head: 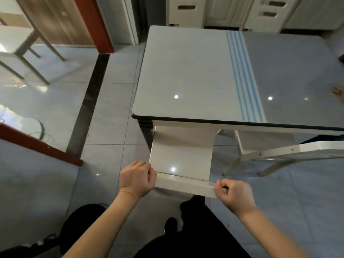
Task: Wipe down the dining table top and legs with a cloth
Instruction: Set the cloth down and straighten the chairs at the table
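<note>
A glossy bench top [186, 71] is pictured split into cream and grey halves by a band of blue stripes [242, 75] and edged in black, with a cream chair [180, 151] shown over pale grey floor tiles [111, 108].

The tabletop [186, 71] is seen as a glossy rectangular slab, cream on the left part and grey on the right, divided by a band of blue stripes [243, 75]. Its rim is edged in black, and a dark leg [146, 131] is set under the near left corner.
</note>
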Demonstrator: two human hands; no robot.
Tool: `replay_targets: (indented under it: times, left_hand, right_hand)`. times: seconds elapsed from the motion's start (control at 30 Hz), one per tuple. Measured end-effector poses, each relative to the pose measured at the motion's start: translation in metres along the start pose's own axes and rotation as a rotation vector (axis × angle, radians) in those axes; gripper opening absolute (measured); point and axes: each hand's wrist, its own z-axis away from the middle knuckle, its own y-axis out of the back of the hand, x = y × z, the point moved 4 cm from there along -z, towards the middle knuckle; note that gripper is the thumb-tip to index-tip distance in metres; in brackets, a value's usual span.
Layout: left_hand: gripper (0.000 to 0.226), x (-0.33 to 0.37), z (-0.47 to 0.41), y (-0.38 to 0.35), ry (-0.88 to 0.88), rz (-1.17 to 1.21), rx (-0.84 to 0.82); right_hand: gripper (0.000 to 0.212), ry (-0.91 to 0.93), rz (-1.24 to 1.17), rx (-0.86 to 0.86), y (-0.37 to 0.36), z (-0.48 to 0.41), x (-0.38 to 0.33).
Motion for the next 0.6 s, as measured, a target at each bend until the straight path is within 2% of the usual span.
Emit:
replay_targets:
  times: [0.17, 0.27, 0.6]
  left_hand:
    - [0.039, -0.002, -0.058, -0.008, 0.051, 0.014, -0.056]
    - [0.044, 0.004, -0.095, -0.016, 0.083, 0.029, -0.094]
    - [0.036, 0.025, -0.185, -0.034, 0.143, 0.092, -0.108]
  right_hand:
    - [0.046, -0.008, -0.008, -0.008, 0.013, -0.065, 0.000]
    - [0.054, -0.037, -0.016, -0.014, 0.018, -0.110, 0.015]
    - [0.050, -0.008, -0.036, -0.036, 0.028, -0.219, 0.052]
